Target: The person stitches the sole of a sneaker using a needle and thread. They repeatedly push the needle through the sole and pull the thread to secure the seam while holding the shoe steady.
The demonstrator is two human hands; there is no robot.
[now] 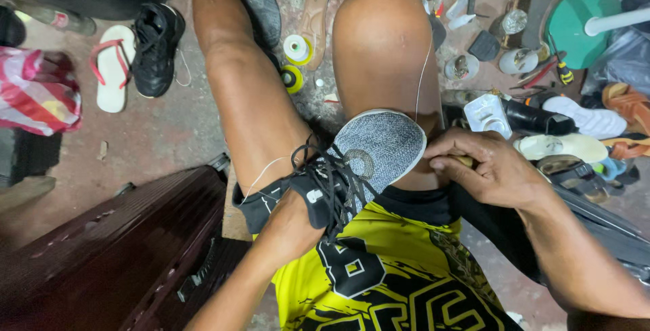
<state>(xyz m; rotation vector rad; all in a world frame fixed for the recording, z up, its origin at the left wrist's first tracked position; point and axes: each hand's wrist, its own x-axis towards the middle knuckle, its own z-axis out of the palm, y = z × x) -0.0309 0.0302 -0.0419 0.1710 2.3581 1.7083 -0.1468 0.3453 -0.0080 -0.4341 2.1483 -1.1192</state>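
A grey knit sneaker (pixel 379 145) with black laces (pixel 332 182) rests between my bare knees, toe pointing away from me. My left hand (pixel 292 217) is pushed into the shoe's opening; only the wrist shows and the fingers are hidden inside. My right hand (pixel 491 168) is closed around a small wooden-handled tool (pixel 463 161) pressed against the white sole edge at the shoe's right side. A thin white thread (pixel 423 77) runs from the shoe up over my right knee, and another strand (pixel 265 170) crosses my left leg.
Two thread spools (pixel 296 49) sit on the floor between my legs. A black sneaker (pixel 157 46) and a white flip-flop (pixel 114 67) lie at left, a dark brown case (pixel 115 256) at lower left. Shoes, soles and tools (pixel 582 119) crowd the right, by a green round stand (pixel 575 19).
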